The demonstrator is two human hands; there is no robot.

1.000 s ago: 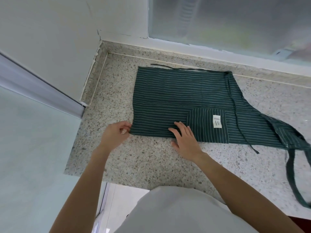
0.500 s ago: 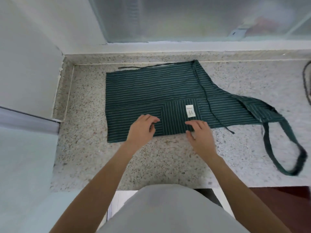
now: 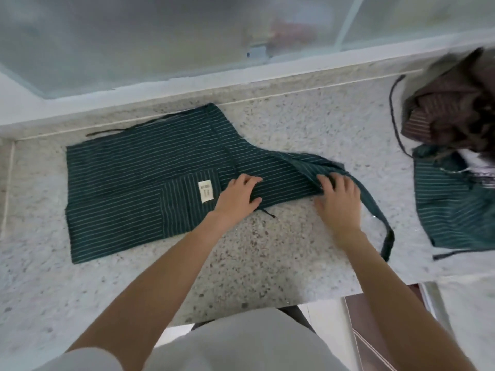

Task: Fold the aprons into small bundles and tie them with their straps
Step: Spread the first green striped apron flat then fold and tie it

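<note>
One green striped apron (image 3: 139,183) lies folded lengthwise on the speckled counter (image 3: 267,258), near edge doubled so it can be rolled into a bundle. Left hand (image 3: 235,199) presses flat on the fold, fingers spread, pinning it. Right hand (image 3: 338,199) pinches the bib end by the neck strap (image 3: 375,210), likely to fold it inward. More aprons (image 3: 455,170) are heaped far right.

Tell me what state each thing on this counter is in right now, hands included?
Green striped apron: folded lengthwise, lying flat on the counter, not yet bundled or tied.
Neck strap: loose, looping off the apron's right end.
Waist tie: untied, trailing along the far edge.
Left hand: fingers straight, pressing the apron flat.
Right hand: fingers curled onto the bib end.
Pile of aprons: crumpled, unfolded, at the right.
</note>
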